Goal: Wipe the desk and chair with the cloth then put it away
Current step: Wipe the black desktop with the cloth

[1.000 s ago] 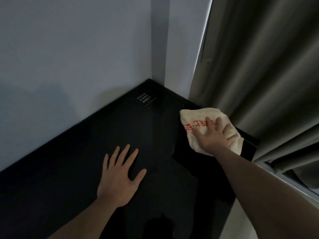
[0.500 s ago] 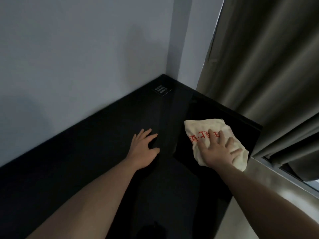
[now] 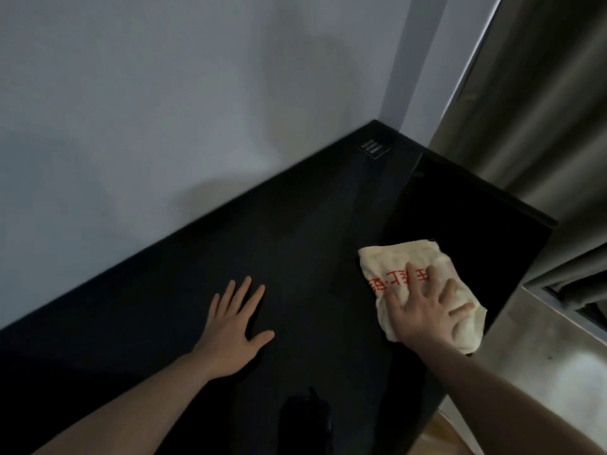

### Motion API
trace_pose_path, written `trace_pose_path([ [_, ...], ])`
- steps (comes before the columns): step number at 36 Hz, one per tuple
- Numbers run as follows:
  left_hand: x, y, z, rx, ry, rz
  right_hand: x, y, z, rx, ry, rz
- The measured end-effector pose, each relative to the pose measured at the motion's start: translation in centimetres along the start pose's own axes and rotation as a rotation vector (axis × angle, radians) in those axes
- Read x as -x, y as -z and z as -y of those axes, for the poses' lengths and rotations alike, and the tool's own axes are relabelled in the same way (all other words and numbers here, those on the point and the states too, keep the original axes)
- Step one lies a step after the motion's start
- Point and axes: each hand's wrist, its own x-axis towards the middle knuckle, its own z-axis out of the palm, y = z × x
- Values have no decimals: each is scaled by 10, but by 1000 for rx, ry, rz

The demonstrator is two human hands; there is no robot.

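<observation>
The left hand (image 3: 235, 331) lies flat on the black desk (image 3: 157, 323), palm down, fingers spread wide and pointing toward 1 o'clock, gripping nothing. Its bare forearm runs off toward 7 o'clock to the bottom edge of the view. At 3 o'clock from it, well apart, the right hand (image 3: 423, 315) presses flat on the cloth (image 3: 399, 262), fingers splayed open over the fabric rather than curled around it, so the cloth is pinned under the palm against the desk, not pinched. The right forearm leaves toward 5 o'clock.

The cloth is cream-coloured and bunched, with red printed characters across the part that shows above the fingers. It sits near the desk's right edge, and its lower corner reaches that edge at about 4 o'clock from the hand.

The desk fills the middle of the view, its far corner at 12 o'clock tucked into the angle of the pale wall (image 3: 164, 110). A small dark label (image 3: 373, 148) with tiny pale print, too small to read, sits just inside that corner. At 2 o'clock from the cloth, grey-brown curtains (image 3: 542, 110) hang in folds beside the desk.
</observation>
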Motion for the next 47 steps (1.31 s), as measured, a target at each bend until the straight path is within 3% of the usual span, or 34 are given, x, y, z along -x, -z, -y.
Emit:
trace_pose_path([
  [10,-1,4,-3,18,40,69,11,-1,13,10,-31,28],
  [20,21,28,7,75,-42,120,102,-30,59,39,14,49],
  [28,146,17,111,-51,-104,17,217,-61,113,26,25,52],
  [31,193,7,172,-77,4,-43,259,-74,135,31,25,60],
  [36,252,3,245,-129,221,13,328,-89,164,32,66,91],
  [41,270,-2,259,-44,248,101,384,-103,176,15,164,110],
  [47,265,-7,258,12,260,137,389,-111,175,24,187,71],
])
